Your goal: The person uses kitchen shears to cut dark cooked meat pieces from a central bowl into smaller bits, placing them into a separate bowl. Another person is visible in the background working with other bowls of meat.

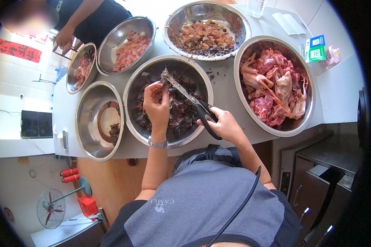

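Observation:
My right hand (pixel 224 123) grips the black handles of kitchen scissors (pixel 188 96), whose serrated blades point up and left over a steel bowl (pixel 130 123). My left hand (pixel 157 103), with a metal watch on its wrist, pinches a small dark piece of offal (pixel 164 82) beside the blade tips. Below both hands the bowl holds a heap of dark, wet offal (pixel 182 115). The exact kind of meat is hard to tell.
Right of me a steel bowl (pixel 238 83) holds raw plucked poultry. Behind stands a bowl (pixel 170 38) of chopped mixed pieces. Left are a bowl (pixel 103 58) of pink meat, a small bowl (pixel 68 77) and a bowl (pixel 86 129) with dark scraps. A person's hand (pixel 65 37) is at far left.

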The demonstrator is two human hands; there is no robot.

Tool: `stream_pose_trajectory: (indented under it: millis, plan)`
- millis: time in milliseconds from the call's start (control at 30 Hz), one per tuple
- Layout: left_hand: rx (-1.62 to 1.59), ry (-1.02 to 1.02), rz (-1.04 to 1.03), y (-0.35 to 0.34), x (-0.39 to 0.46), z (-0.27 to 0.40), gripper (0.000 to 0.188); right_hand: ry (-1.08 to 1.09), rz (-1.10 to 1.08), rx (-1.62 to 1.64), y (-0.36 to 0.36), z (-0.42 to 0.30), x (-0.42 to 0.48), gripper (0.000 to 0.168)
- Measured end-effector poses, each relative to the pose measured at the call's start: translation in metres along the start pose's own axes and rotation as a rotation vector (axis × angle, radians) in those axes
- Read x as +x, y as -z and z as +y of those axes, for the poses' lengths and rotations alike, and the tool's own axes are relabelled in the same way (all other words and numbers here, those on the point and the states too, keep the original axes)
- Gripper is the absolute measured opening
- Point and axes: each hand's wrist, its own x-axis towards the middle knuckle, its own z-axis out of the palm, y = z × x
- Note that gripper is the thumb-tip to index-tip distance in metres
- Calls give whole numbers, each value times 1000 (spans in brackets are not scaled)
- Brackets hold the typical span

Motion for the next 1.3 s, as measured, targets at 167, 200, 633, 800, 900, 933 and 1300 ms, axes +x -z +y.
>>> stream_pose_trajectory:
  millis: [167,200,633,800,900,933,1300]
  plan:
    - [-497,428,-151,9,6,0,35,142,43,-67,-4,16,2,26]
    - [-414,463,-163,8,8,-1,42,151,34,-94,-4,14,2,25]
    - [-145,280,-109,2,13,10,43,175,-59,-83,3,12,1,24]
    - [-122,242,-238,1,21,17,30,186,-47,22,7,16,1,31]
    - [2,151,-211,-6,22,14,24,177,-27,0,6,19,2,38]
    - [-20,183,-187,-5,20,15,20,177,-23,-26,6,20,3,39]
    - [-171,461,-19,1,15,5,43,104,50,-54,6,12,0,37]
